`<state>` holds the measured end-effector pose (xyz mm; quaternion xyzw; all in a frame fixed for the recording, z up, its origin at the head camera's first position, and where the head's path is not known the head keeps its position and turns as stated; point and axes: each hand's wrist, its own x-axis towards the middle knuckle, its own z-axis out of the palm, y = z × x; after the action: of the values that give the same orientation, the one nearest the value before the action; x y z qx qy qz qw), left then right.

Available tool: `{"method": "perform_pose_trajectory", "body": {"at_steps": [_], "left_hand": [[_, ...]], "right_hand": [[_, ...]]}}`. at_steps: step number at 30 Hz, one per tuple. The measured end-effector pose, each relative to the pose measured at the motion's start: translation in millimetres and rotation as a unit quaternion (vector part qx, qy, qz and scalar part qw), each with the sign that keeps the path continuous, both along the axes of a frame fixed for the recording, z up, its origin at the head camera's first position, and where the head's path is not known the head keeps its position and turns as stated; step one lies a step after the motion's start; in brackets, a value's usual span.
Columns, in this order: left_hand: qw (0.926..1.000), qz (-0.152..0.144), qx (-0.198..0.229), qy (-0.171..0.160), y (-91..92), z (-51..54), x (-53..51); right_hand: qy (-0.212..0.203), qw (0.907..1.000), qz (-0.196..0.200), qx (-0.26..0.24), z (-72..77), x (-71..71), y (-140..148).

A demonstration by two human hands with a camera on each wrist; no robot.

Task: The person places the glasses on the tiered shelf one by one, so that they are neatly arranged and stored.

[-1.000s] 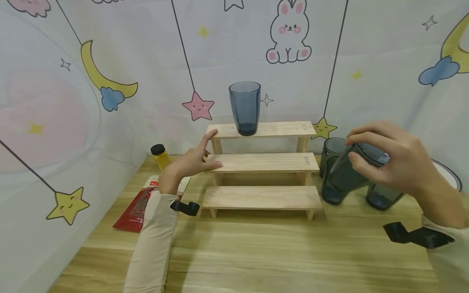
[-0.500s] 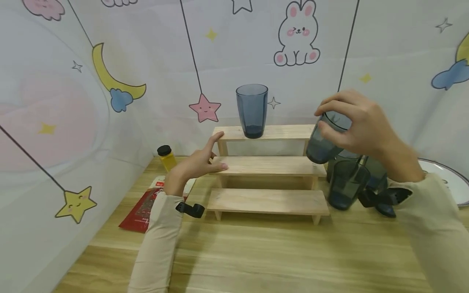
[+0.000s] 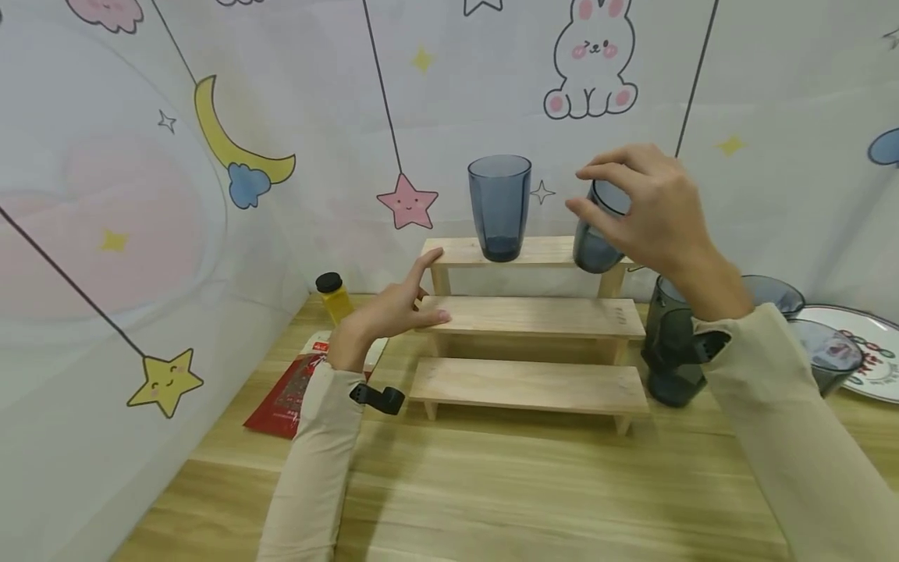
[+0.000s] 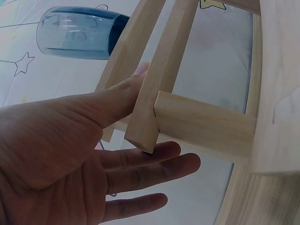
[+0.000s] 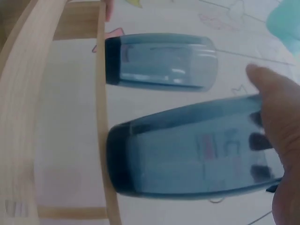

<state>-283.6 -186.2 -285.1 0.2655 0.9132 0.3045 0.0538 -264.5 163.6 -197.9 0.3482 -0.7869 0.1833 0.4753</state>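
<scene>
My right hand (image 3: 649,199) holds a blue-tinted drinking glass (image 5: 187,150) near its rim, with fingers behind it and the thumb at the near side. Its base is at the right end of the top board of a three-step wooden rack (image 3: 527,312); whether it bears its weight there I cannot tell. A matching glass (image 3: 500,207) stands upright on that top board, to the left. My left hand (image 3: 389,312) rests at the rack's left end, thumb on the middle board and fingers straight in the left wrist view.
Several more tinted glasses (image 3: 829,347) stand right of the rack, partly behind my right forearm. Beyond them lies a white patterned plate (image 3: 881,382). A yellow bottle with a black cap (image 3: 333,297) and a red packet (image 3: 277,410) are at left on the wooden table (image 3: 492,484).
My right hand has carried its glass from the group at right, up and leftward to the top board, and the glass is more upright. My left hand stays at the rack's end.
</scene>
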Motion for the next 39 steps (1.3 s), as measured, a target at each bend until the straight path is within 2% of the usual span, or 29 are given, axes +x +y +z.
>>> {"method": "perform_pose_trajectory", "body": {"at_steps": [4,6,9,12,17,21,26,34,39], "left_hand": [[1.0000,-0.001,0.001,0.002,1.8,3.3,1.0],[1.0000,-0.002,0.001,0.001,2.3,3.7,1.6],[1.0000,-0.004,0.002,0.000,2.6,2.9,1.4],[1.0000,-0.004,0.003,-0.001,2.8,2.6,0.8],[1.0000,-0.007,-0.004,-0.001,4.5,2.3,0.3],[0.9999,-0.010,-0.004,0.000,5.6,2.6,0.1],[0.9999,-0.012,0.000,-0.001,5.2,4.0,-0.2],[1.0000,-0.003,-0.009,-0.002,1.5,3.7,1.3],[0.9999,0.001,-0.011,-0.004,0.5,3.7,2.0]], "right_hand": [[-0.004,0.9991,0.041,-0.011,2.1,-9.7,-4],[-0.011,0.9986,0.046,-0.023,0.8,-12.5,-6],[-0.028,0.9988,0.026,-0.032,-4.9,-15.5,-6],[-0.057,0.9981,-0.015,-0.019,-16.0,-17.0,-4],[-0.065,0.9960,-0.061,-0.003,-34.2,-17.3,1],[-0.088,0.9928,-0.081,-0.006,-38.3,-16.4,1],[-0.132,0.9850,-0.111,0.015,-40.8,-14.1,3],[-0.176,0.9762,-0.120,0.043,-50.7,-11.2,11],[-0.198,0.9697,-0.129,0.062,-52.6,-4.7,19]]}}
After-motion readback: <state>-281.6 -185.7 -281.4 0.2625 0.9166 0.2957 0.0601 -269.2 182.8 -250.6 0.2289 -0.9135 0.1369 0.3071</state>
